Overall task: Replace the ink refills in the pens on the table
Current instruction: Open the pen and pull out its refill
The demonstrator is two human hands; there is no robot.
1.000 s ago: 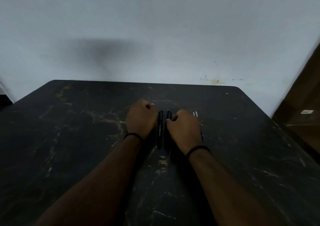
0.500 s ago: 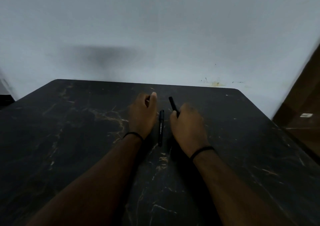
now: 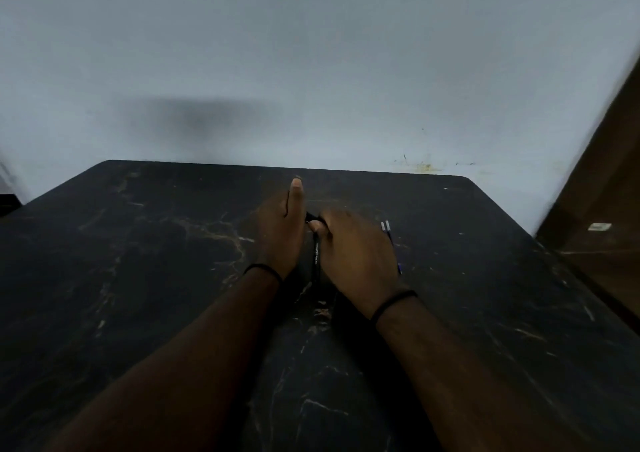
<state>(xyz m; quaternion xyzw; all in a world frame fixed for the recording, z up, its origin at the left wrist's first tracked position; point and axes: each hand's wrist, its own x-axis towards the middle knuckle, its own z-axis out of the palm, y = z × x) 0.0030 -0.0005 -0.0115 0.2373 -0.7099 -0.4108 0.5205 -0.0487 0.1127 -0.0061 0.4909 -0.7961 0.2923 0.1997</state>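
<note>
My right hand (image 3: 356,257) grips a black pen (image 3: 314,219) and holds it above the dark table (image 3: 156,278). Only the pen's short far end shows, and it runs in under the curled fingers of my left hand (image 3: 280,233), whose thumb sticks straight up. A second black pen (image 3: 316,259) with white lettering lies flat on the table in the gap between my two hands. Two thin refills (image 3: 385,226) with pale ends lie just right of my right hand, mostly hidden behind it.
The table's far edge meets a pale wall (image 3: 311,70). A brown wooden panel (image 3: 606,209) stands past the table's right edge. Both wrists wear a thin black band.
My right hand has picked one of the two pens up off the table and brought it across to my left hand. The other pen still lies between the hands.
</note>
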